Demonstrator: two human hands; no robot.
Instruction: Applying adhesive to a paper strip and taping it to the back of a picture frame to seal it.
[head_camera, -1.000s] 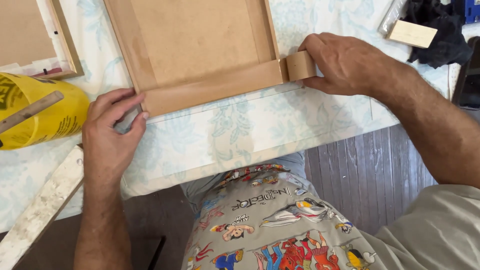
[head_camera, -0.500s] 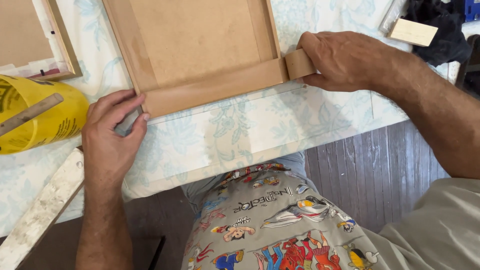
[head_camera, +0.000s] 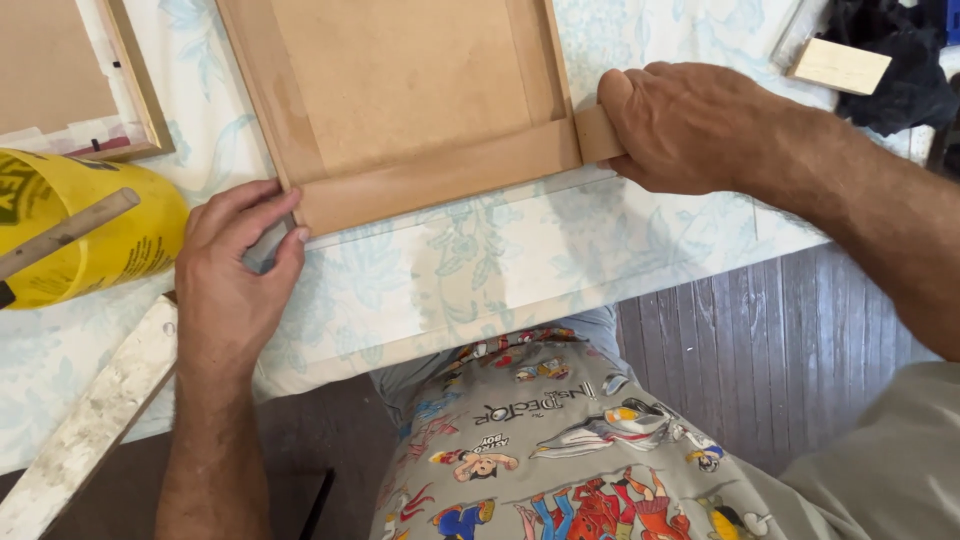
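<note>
1. Right hand (head_camera: 700, 125): fingers curled shut around a roll of brown tape (head_camera: 598, 133), held just past the lower right corner of the frame. The roll is mostly hidden under the hand.
2. Left hand (head_camera: 235, 275): fingers held together, tips pressed on the lower left corner of the frame, pinning the tape end there. A small grey thing under the fingertips; cannot tell what it is.
3. Picture frame (head_camera: 400, 95): lies back up on the bench (head_camera: 520, 250), light wood rails around a brown backing board. It sits near the bench's front edge, between the hands.
4. Progress, as I judge it: a strip of tape (head_camera: 440, 180) already runs flat along the whole bottom rail, and another covers the left rail. The bottom strip is not yet cut from the roll; the right rail looks bare, and the top is out of view.
5. Around: pale floral cloth on the bench, a yellow bag (head_camera: 90, 235) with a wooden handle (head_camera: 60, 235) at left, a second frame (head_camera: 70, 80) beyond it, a wood block (head_camera: 838, 66) at upper right.
</note>
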